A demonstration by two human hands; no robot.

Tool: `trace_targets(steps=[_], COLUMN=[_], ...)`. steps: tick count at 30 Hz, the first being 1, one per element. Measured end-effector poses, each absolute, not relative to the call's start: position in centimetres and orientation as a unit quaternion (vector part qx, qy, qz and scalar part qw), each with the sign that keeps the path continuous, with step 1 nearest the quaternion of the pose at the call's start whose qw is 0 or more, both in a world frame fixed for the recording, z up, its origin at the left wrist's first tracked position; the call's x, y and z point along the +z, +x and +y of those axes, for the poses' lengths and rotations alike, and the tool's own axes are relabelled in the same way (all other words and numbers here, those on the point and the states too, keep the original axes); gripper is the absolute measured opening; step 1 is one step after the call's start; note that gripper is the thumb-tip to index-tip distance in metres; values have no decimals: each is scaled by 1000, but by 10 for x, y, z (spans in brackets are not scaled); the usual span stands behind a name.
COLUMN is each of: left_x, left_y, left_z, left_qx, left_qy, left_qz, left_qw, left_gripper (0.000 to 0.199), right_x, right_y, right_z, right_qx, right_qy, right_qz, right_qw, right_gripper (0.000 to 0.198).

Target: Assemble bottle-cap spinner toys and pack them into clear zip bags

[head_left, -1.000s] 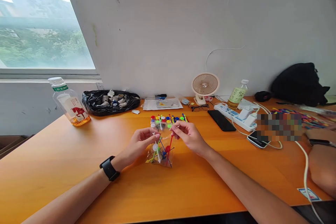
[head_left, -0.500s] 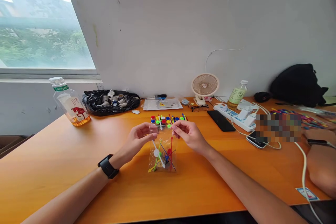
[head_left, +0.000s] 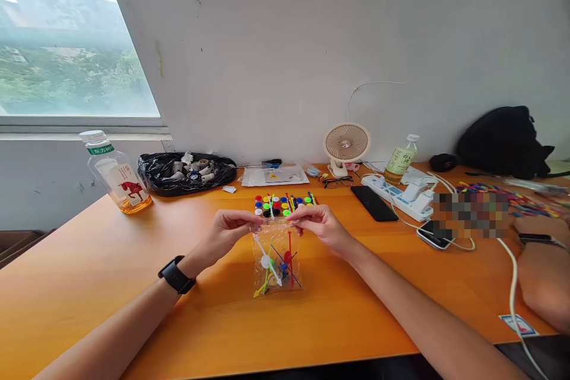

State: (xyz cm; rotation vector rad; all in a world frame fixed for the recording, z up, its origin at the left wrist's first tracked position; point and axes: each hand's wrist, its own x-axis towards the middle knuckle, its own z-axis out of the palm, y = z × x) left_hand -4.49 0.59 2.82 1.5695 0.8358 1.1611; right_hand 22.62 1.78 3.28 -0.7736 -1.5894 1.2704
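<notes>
A clear plastic bag (head_left: pixel 276 270) hangs upright between my hands, its top edge pulled straight. Inside it are several plastic arrow-shaped pieces in white, red, blue, green and yellow, some with round discs. My left hand (head_left: pixel 234 231) pinches the bag's upper left corner between thumb and fingers. The upper right corner is pinched by my right hand (head_left: pixel 318 227). Just beyond the bag, rows of coloured round discs (head_left: pixel 276 205) lie on the wooden table (head_left: pixel 214 332), with more arrow pieces across them.
Around the back stand a large bottle (head_left: pixel 122 181), a black bag of grey pieces (head_left: pixel 187 173), a fan (head_left: pixel 346 145), a smaller bottle (head_left: pixel 401 160) and a power strip (head_left: pixel 398 196) with cables. A phone (head_left: pixel 373 203) lies to the right, near another person's arm (head_left: pixel 543 273).
My left fingers have closed from a looser hold into a pinch on the bag's corner. The bag's top edge is now stretched straighter between both hands.
</notes>
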Motion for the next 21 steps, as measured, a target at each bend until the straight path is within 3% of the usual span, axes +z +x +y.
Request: trace_targets(steps=[6, 16, 21], left_x=[29, 24, 25], left_y=[-47, -37, -36], left_z=[3, 4, 0], left_qx=[461, 505, 511], left_qy=[662, 594, 590], left_qz=[347, 368, 361], left_qw=[478, 507, 510], left_gripper=[25, 24, 28], right_x=[27, 32, 24], right_y=[227, 221, 214], right_z=[18, 11, 12], right_qx=[526, 520, 537], right_qy=[-327, -319, -354], right_qz=[-625, -624, -638], right_qw=[476, 488, 423], right_gripper=[13, 31, 37])
